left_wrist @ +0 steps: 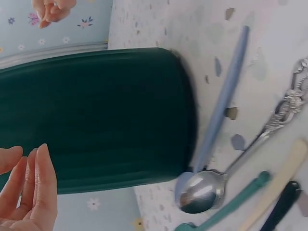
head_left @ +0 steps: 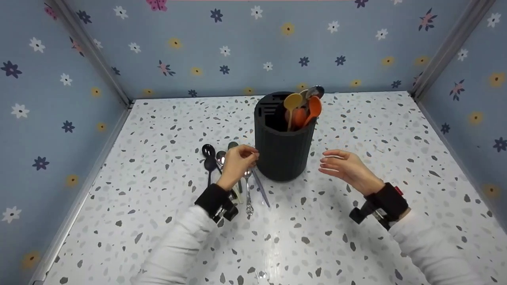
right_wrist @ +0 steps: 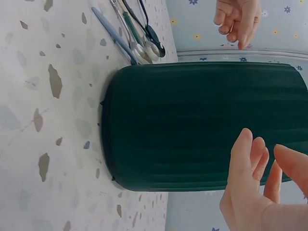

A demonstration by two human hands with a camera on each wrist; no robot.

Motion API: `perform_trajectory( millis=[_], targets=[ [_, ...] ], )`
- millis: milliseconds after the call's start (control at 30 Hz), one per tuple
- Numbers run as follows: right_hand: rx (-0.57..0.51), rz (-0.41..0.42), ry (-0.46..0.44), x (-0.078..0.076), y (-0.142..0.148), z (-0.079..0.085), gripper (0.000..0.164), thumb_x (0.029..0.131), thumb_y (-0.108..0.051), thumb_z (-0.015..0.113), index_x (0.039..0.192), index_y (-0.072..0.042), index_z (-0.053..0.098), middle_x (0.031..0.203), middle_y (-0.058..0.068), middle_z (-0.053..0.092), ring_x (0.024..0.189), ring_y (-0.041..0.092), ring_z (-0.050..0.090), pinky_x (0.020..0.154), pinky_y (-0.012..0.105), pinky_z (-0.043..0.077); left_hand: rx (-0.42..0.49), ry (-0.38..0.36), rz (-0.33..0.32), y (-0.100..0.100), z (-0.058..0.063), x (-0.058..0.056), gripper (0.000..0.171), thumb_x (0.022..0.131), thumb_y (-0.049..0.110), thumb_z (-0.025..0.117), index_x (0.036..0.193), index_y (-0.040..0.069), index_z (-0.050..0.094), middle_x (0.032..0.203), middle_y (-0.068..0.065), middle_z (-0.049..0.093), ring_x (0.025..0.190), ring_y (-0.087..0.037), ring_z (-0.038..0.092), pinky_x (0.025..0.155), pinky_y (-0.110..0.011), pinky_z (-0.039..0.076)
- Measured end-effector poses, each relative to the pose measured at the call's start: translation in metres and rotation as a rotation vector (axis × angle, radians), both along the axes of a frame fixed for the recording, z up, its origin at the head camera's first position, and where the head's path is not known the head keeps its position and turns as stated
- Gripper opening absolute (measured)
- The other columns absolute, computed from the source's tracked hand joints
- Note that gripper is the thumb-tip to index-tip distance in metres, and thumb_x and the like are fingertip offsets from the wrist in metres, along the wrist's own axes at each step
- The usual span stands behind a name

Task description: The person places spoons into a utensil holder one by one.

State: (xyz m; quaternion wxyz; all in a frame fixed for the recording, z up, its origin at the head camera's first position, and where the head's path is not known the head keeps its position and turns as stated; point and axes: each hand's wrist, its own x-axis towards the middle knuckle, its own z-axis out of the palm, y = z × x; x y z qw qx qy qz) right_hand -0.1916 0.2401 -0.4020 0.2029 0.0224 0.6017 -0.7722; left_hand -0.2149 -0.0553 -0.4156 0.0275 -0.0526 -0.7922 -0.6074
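Note:
A tall dark, ribbed utensil holder [head_left: 283, 156] stands upright, with a yellow spoon [head_left: 292, 102], an orange spoon [head_left: 315, 106] and other spoons leaning in its open side. My left hand [head_left: 239, 163] hovers at the holder's left side, its fingers loosely bent and holding nothing. Under and beside it lie several spoons, among them a black spoon [head_left: 208, 150], a silver spoon with an ornate handle [left_wrist: 199, 191] and a blue-grey utensil [left_wrist: 222, 108]. To the right of the holder, my right hand [head_left: 348, 169] is raised with relaxed fingers and nothing in it.
The speckled white tabletop [head_left: 166, 122] spreads around the holder. Blue flower-patterned panels [head_left: 237, 47] border it at the back, left and right. A slotted section [head_left: 273, 105] forms the back left of the holder's top.

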Motion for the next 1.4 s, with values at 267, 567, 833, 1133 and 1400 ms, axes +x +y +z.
perform_trajectory(
  millis=[267, 567, 833, 1133, 1400],
  targets=[
    [-0.012, 0.003, -0.039, 0.003, 0.001, -0.011, 0.019, 0.091, -0.001, 0.051, 0.110, -0.002, 0.049, 0.097, 0.006, 0.053, 0.089, 0.015, 0.059, 0.092, 0.030, 0.050, -0.084, -0.045, 0.036, -0.008, -0.028, -0.004, 0.014, 0.078, -0.002, 0.059, 0.089, -0.008, 0.065, 0.072, -0.014, 0.065, 0.057, -0.019, 0.060, 0.054, -0.030, 0.057],
    [-0.026, 0.033, -0.047, 0.007, 0.002, -0.023, 0.022, 0.091, 0.001, 0.050, 0.113, 0.000, 0.046, 0.096, 0.007, 0.055, 0.089, 0.015, 0.059, 0.091, 0.031, 0.051, -0.015, -0.174, 0.042, -0.004, -0.052, -0.006, 0.016, 0.078, -0.007, 0.055, 0.090, -0.013, 0.063, 0.072, -0.016, 0.063, 0.049, -0.009, 0.056, 0.050, -0.024, 0.056],
    [-0.040, 0.071, -0.039, 0.011, 0.002, -0.035, 0.023, 0.092, 0.001, 0.047, 0.115, 0.002, 0.047, 0.099, 0.007, 0.053, 0.088, 0.014, 0.058, 0.091, 0.032, 0.051, -0.113, -0.194, 0.068, 0.003, -0.065, -0.010, 0.013, 0.076, -0.005, 0.057, 0.084, -0.011, 0.065, 0.063, -0.006, 0.058, 0.050, -0.017, 0.061, 0.050, -0.026, 0.056],
    [-0.031, 0.058, -0.060, 0.013, 0.003, -0.042, 0.021, 0.092, 0.001, 0.048, 0.113, 0.001, 0.049, 0.096, 0.007, 0.055, 0.087, 0.015, 0.059, 0.091, 0.032, 0.050, -0.247, -0.242, 0.068, 0.006, -0.075, -0.011, 0.006, 0.075, -0.001, 0.060, 0.074, -0.006, 0.063, 0.059, -0.013, 0.062, 0.041, -0.011, 0.056, 0.040, -0.019, 0.050],
    [-0.027, 0.037, -0.101, 0.014, 0.003, -0.044, 0.025, 0.090, 0.002, 0.050, 0.115, 0.003, 0.048, 0.097, 0.009, 0.055, 0.088, 0.015, 0.059, 0.091, 0.032, 0.051, -0.201, -0.252, 0.116, 0.010, -0.097, -0.019, 0.008, 0.076, -0.001, 0.060, 0.071, 0.001, 0.054, 0.053, -0.003, 0.051, 0.036, -0.006, 0.049, 0.036, -0.019, 0.048]
  ],
)
